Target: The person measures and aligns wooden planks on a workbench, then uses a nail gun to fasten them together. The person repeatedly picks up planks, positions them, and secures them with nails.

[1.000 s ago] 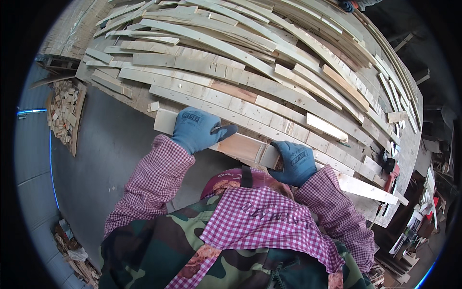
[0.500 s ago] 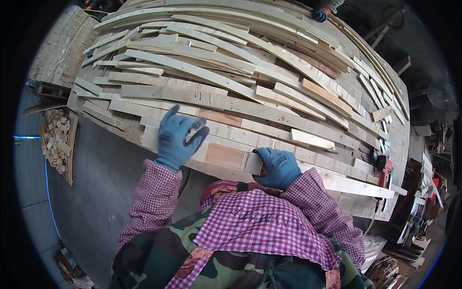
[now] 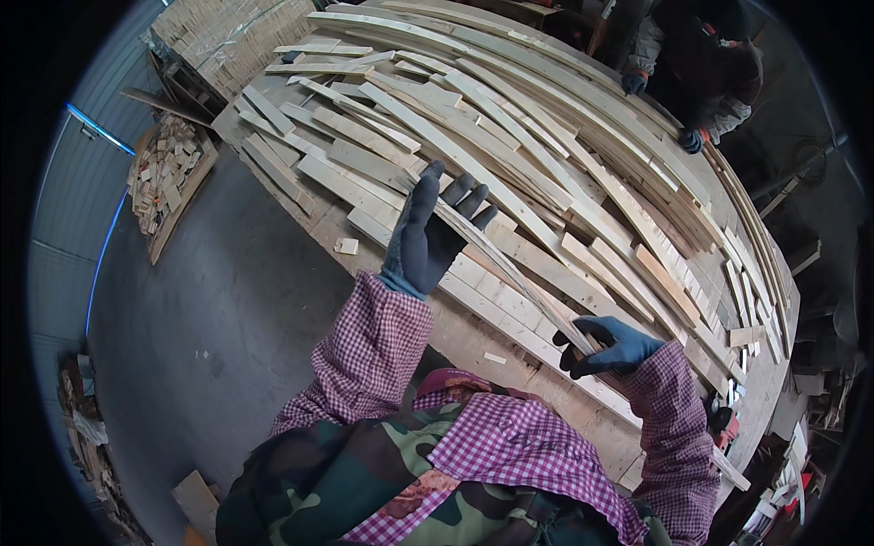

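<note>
Swung round in view since the earlier frames, the big wooden bench [image 3: 546, 387] slants more steeply, its near edge running from far left down to near right, and more of the co-worker [image 3: 715, 68] shows at the far right, with both of that person's gloved hands by the far edge. Long pale boards [image 3: 428, 136] cover most of the bench, roughly side by side and overlapping in places. Both gloved hands have left the row of wood at the near edge, where half a second ago the right one rested, and are now raised over the bench. Between them, slanting from far left to near right, is a long thin strip [image 3: 519, 276], seen almost edge-on; whether it is one piece or two together I cannot tell. The right hand [image 3: 614, 346] is curled tight around its near end. The left hand [image 3: 428, 232] is wide, fingers spread by the far end; whether they touch it is unclear. So the work appears to have passed from handling wood on the bench to handling the strip above it, with the right hand probably bearing most of the weight. Smallest, a block [image 3: 346, 246] lies at the left near edge, and a white chip [image 3: 494, 358] lies nearer.
</note>
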### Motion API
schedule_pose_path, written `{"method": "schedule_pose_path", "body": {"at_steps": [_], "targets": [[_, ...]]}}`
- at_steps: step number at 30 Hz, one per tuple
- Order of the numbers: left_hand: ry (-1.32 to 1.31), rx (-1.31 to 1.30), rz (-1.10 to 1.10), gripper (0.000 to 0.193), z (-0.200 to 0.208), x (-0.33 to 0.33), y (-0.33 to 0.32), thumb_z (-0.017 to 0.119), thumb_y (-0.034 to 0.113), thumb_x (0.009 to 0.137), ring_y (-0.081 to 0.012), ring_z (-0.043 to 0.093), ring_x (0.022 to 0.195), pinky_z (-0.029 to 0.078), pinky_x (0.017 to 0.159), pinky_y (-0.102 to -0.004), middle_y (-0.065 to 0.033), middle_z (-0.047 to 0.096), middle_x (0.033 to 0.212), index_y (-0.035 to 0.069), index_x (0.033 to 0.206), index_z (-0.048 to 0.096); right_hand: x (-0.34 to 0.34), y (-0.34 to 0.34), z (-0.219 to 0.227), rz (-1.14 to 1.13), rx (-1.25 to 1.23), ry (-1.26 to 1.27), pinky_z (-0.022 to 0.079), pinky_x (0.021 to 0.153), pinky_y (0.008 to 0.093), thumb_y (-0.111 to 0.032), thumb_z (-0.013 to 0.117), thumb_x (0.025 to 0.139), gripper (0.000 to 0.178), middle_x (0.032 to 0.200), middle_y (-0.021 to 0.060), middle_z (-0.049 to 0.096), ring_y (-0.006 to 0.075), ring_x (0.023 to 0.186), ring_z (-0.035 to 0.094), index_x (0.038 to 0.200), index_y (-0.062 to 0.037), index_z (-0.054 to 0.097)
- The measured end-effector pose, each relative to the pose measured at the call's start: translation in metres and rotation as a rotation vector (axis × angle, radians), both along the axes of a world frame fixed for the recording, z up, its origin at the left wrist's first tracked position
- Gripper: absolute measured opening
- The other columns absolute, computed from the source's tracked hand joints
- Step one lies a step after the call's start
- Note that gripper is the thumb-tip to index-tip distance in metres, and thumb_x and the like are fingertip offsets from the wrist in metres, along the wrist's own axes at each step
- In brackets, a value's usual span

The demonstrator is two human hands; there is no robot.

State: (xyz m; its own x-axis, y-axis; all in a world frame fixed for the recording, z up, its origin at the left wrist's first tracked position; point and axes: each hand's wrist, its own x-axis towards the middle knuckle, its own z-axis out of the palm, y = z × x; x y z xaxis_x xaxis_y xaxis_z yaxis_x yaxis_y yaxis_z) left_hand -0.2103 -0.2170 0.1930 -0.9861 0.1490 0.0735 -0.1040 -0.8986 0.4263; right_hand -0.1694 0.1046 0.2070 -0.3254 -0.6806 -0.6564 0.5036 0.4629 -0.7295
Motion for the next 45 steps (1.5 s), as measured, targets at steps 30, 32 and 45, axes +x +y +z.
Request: {"method": "schedule_pose_path", "body": {"at_steps": [30,32,45], "targets": [[-0.19,0.031,0.164,0.009,-0.002,0.066,-0.012,0.058,0.02,0.089,-0.0133,0.06,0.067,0.049,0.087,-0.0412,0.0046,0.063,0.079,0.014,0.09,0.064,0.142,0.042,0.001,-0.044,0.835,1.449,0.027,0.107,0.0478,-0.05,0.073,0.067,0.091,0.131,0.012,0.047,0.0309,0.12,0.044,0.142,-0.0204,0.029],[-0.077,0.05,0.107,0.011,0.01,0.065,-0.01,0.057,0.019,0.09,-0.0137,0.06,0.071,0.046,0.092,-0.0428,0.004,0.063,0.08,0.013,0.097,0.064,0.163,0.076,-0.002,-0.185,1.038,1.435,0.028,0.106,0.0486,-0.039,0.081,0.058,0.096,0.128,0.0103,0.049,0.0292,0.118,0.045,0.14,-0.0191,0.033],[0.383,-0.017,0.111,0.041,0.065,0.055,-0.016,0.053,0.03,0.085,-0.0175,0.058,0.091,0.023,0.113,-0.0478,-0.0034,0.058,0.094,0.001,0.114,0.052,0.18,0.085,0.003,-0.442,1.05,1.6,0.047,0.091,0.0356,-0.02,0.078,0.061,0.069,0.117,0.0026,0.061,0.0225,0.105,0.059,0.126,-0.0215,0.054]]}}
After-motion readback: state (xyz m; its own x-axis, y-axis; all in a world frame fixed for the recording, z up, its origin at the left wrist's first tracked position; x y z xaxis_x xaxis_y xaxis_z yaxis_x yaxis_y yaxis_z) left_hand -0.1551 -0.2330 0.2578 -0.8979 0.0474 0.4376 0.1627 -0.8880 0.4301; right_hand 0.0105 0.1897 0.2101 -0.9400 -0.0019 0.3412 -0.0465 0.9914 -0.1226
